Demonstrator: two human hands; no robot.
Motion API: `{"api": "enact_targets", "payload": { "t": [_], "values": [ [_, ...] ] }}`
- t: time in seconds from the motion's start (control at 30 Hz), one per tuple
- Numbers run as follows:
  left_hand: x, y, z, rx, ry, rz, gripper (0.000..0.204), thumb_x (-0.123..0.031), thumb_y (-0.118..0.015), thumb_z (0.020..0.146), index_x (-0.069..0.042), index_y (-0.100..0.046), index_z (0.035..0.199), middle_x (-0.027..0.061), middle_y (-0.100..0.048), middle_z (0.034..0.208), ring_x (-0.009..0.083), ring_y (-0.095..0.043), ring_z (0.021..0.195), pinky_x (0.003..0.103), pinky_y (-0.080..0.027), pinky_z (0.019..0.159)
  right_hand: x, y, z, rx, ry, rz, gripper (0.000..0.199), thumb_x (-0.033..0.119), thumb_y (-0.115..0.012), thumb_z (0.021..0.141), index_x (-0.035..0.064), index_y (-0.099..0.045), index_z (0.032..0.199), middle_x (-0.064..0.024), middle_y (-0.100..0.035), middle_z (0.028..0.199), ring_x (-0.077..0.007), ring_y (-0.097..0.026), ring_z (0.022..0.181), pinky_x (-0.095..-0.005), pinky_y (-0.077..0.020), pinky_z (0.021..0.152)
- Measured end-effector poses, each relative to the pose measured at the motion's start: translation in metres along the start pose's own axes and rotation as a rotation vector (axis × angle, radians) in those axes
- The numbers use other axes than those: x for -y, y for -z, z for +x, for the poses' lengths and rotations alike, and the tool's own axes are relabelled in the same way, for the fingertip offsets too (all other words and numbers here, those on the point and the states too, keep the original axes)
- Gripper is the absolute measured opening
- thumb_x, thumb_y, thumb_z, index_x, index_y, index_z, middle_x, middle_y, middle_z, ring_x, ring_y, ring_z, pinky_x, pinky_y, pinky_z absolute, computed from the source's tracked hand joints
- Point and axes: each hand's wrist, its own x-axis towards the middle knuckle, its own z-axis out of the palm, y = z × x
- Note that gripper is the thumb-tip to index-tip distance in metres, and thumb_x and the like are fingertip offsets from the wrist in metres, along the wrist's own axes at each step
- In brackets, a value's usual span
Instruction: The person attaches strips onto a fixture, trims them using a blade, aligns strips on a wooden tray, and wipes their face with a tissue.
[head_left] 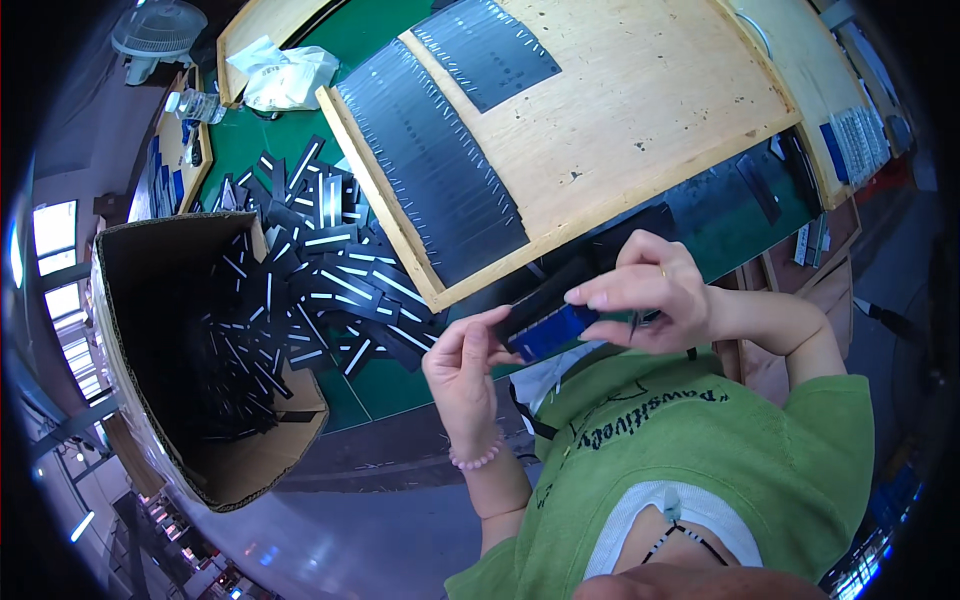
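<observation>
A person in a green shirt (700, 440) held a flat dark piece (558, 332) with a blue face in front of the chest, just over the near edge of the desk (740, 245), which had a green top. The left hand (465, 365), with a pink beaded bracelet (475, 455) at its wrist, had its grip clamped on the piece's left end, thumb and fingers against it. The right hand (655, 290) had its grip closed on the other end, thumb below and fingertips above. The piece was slightly blurred and tilted, its right end higher.

Beyond the hands, a shallow wooden tray (600, 218) lay at a slant. Inside it, black strips sat side by side in a long row (430, 160) along the left and a shorter row (485, 55) beside that.

To the left, a loose pile of black strips (340, 270), many with white lines, spread toward a cardboard box (300, 395) on its side, with more strips inside. Farther back were a white plastic bag (285, 75), a clear bottle (195, 105) and a fan (155, 35).
</observation>
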Motion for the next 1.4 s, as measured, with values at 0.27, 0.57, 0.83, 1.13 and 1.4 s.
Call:
{"api": "enact_targets", "payload": {
  "t": [0.27, 0.57, 0.83, 1.13, 1.4],
  "values": [
    [0.000, -0.010, 0.000, 0.047, 0.075, -0.055, 0.041, -0.023, -0.042, 0.102, 0.014, -0.059, 0.107, 0.0200, -0.066, 0.081, 0.0215, -0.068, 0.061, 0.028, -0.060, 0.057, -0.007, 0.002, -0.011, 0.064, -0.075, -0.024, 0.058, 0.009, -0.086, 0.064, 0.0080, -0.053, 0.112, -0.0045, -0.071, 0.101, -0.0164, -0.047, 0.065, -0.0268, -0.0391, 0.057],
    [0.000, -0.017, 0.002, 0.049, 0.133, -0.099, 0.024, -0.010, -0.054, 0.096, 0.010, -0.060, 0.106, 0.0159, -0.067, 0.081, 0.0178, -0.068, 0.062, 0.025, -0.058, 0.058, -0.005, 0.004, -0.009, 0.059, -0.077, -0.043, 0.058, 0.008, -0.085, 0.064, 0.0054, -0.053, 0.112, -0.0053, -0.071, 0.100, -0.0171, -0.049, 0.065, -0.0278, -0.0415, 0.057],
    [0.009, -0.009, 0.003, 0.053, 0.217, -0.197, 0.018, -0.006, -0.057, 0.093, 0.008, -0.060, 0.103, 0.0152, -0.067, 0.080, 0.0182, -0.065, 0.055, 0.025, -0.055, 0.050, 0.000, 0.003, 0.000, 0.016, -0.123, 0.092, 0.053, 0.011, -0.083, 0.067, 0.0038, -0.057, 0.112, -0.0046, -0.070, 0.091, -0.0198, -0.058, 0.073, -0.0295, -0.0487, 0.063],
    [0.010, -0.010, 0.003, 0.036, 0.209, -0.187, 0.019, -0.009, -0.056, 0.094, 0.008, -0.060, 0.103, 0.0154, -0.066, 0.079, 0.0180, -0.065, 0.055, 0.026, -0.056, 0.050, -0.002, 0.002, -0.003, 0.013, -0.124, 0.087, 0.053, 0.012, -0.082, 0.066, 0.0048, -0.057, 0.112, -0.0041, -0.069, 0.092, -0.0202, -0.057, 0.072, -0.0301, -0.0490, 0.061],
    [0.005, -0.015, 0.004, 0.036, 0.166, -0.189, 0.015, 0.003, -0.064, 0.085, 0.006, -0.060, 0.100, 0.0152, -0.067, 0.085, 0.0162, -0.066, 0.060, 0.026, -0.058, 0.054, -0.002, 0.002, -0.002, 0.034, -0.116, 0.029, 0.055, 0.009, -0.082, 0.063, 0.0060, -0.059, 0.113, -0.0034, -0.067, 0.094, -0.0195, -0.056, 0.071, -0.0301, -0.0495, 0.057]
  ]
}}
